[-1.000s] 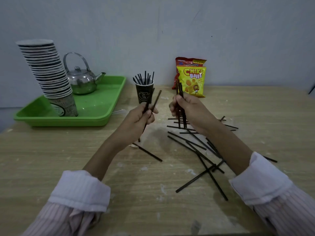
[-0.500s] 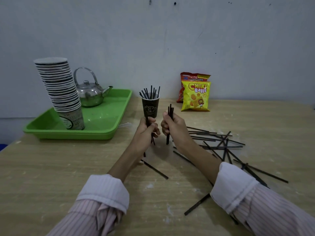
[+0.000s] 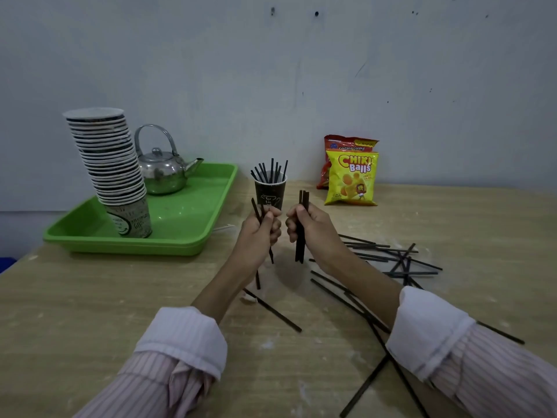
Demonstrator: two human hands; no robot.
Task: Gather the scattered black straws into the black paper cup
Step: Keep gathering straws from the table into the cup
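Observation:
The black paper cup (image 3: 270, 192) stands upright near the table's middle with several black straws sticking out of it. Just in front of it, my left hand (image 3: 259, 233) is closed around a couple of black straws held upright. My right hand (image 3: 308, 227) grips a small bundle of black straws (image 3: 301, 236), also upright, close beside the left hand. More black straws (image 3: 388, 256) lie scattered on the table to the right and under my right forearm. One straw (image 3: 272, 310) lies alone near my left forearm.
A green tray (image 3: 193, 233) at the left holds a tall leaning stack of paper cups (image 3: 111, 164) and a metal kettle (image 3: 162, 170). Two snack bags (image 3: 351, 176) lean on the wall behind the cup. The wooden table (image 3: 90, 312) ends at the wall.
Both hands have come closer together in front of the cup, and the straws in each now stand more upright. The view has tilted up, showing more wall.

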